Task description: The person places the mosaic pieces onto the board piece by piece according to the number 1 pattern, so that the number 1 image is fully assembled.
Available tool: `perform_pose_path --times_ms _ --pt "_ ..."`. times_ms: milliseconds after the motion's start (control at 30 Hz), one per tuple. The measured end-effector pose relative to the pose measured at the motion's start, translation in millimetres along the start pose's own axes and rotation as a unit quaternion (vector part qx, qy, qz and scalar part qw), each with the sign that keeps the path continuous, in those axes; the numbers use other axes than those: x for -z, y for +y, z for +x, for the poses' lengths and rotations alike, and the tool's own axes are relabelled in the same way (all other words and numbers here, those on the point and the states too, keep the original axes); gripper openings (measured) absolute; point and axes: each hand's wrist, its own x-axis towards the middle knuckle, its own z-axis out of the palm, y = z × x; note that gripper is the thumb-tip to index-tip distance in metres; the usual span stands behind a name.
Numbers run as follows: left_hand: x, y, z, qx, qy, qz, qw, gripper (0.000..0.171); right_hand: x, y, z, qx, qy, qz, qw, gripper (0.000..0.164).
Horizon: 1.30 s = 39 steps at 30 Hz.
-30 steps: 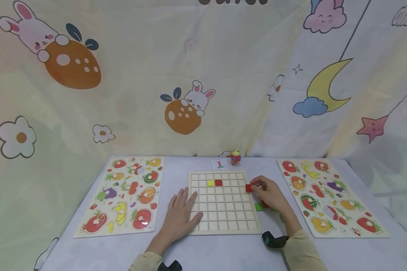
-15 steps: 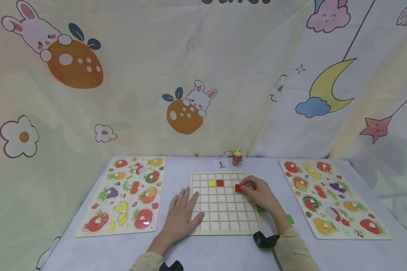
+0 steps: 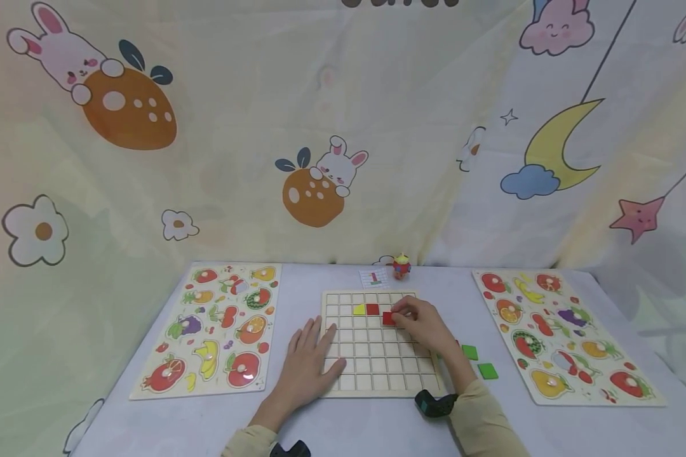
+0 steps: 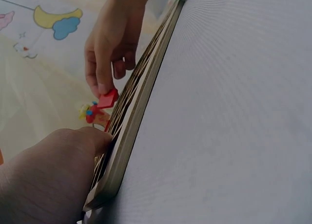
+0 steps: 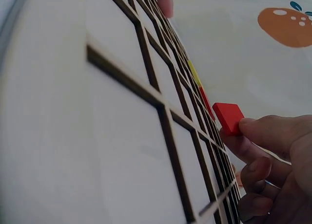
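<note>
My R hand (image 3: pixel 429 327) pinches a red tile (image 3: pixel 389 318) btwn thumb & fingertip, the other fingers curled in toward the palm. The tile is up off the grid board (image 3: pixel 363 365), over its far half, tilted in the R wrist view. From the head cam it shows just R of & a bit nearer me than the 2nd red tile (image 3: pixel 372 309), which sits in a cell right beside a yellow piece (image 3: pixel 358 310), both in the 2nd row from the far edge.

My L hand (image 3: pixel 304 362) lies w/ fingers spread & fairly straight on the board's L side, thumb on the near part of that edge; it grips nothing.

R of the board, near my R forearm, 2 green tiles (image 3: pixel 469 352) lie on the tablecloth (image 3: pixel 371 431). Behind the board: a small gridded card (image 3: pixel 374 278) w/ a red-&-green figure, & a little toy (image 3: pixel 401 266) standing next to it. Fruit puzzle boards lie either side, L one (image 3: pixel 220 336) & R one (image 3: pixel 554 337). Bkgd: cartoon cloth (image 3: pixel 234 95) w/ bunnies, moon & star.
</note>
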Motion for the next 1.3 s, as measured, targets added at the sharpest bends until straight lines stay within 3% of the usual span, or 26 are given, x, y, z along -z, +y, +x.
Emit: perform_pose_path --times_ms 367,733,900,1300 --pt "-1.7 -0.3 -0.2 -0.001 0.000 0.004 1.0000 0.067 -13 -7 7 -0.015 -0.011 0.000 1.000 0.009" --pt "-1.7 -0.9 -0.2 0.003 -0.005 0.003 1.0000 0.067 -17 -13 8 0.017 -0.019 -0.021 0.999 0.007" --pt "-0.9 -0.3 0.0 0.002 -0.005 0.004 1.0000 0.066 -19 -18 8 0.013 -0.015 -0.028 0.999 0.006" --pt "0.6 0.8 -0.3 0.003 -0.007 0.002 1.0000 0.066 -27 -18 10 0.012 0.006 -0.083 0.996 0.008"
